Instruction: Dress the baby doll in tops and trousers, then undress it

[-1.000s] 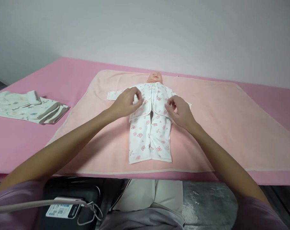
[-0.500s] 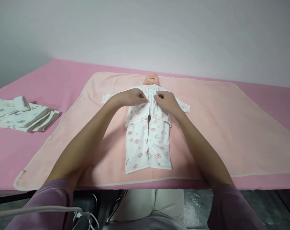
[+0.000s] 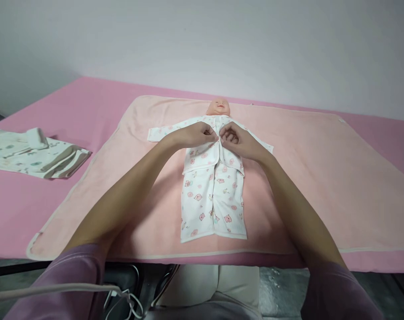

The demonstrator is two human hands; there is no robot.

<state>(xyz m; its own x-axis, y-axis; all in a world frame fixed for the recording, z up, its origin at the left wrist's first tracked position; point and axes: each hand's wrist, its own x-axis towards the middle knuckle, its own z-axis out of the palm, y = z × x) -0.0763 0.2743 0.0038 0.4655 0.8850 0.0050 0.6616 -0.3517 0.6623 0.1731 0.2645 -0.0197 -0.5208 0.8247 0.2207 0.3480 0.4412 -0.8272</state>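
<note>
A baby doll (image 3: 219,106) lies on its back, dressed in a white printed jacket (image 3: 202,156) and matching trousers (image 3: 198,204). Both of my hands meet over the front opening at its chest. My left hand (image 3: 202,134) pinches the jacket's left-hand front edge between thumb and fingers. Close beside it, my right hand (image 3: 238,140) has its fingers curled and pinches the other front edge near the middle. The lower part of the jacket front lies slightly parted below my hands. Whatever fastener may sit between the fingertips is hidden.
The doll rests on a peach blanket (image 3: 308,186) with a pale border, spread over a pink-covered table (image 3: 98,91). Folded white printed baby clothes (image 3: 35,153) lie at the left. A pale cable (image 3: 55,289) crosses the lower left, and a wall stands behind the table.
My hands have come together, the right one moving toward the left at the jacket's front opening. The front edges now sit closer together at the chest. The view has shifted slightly.
</note>
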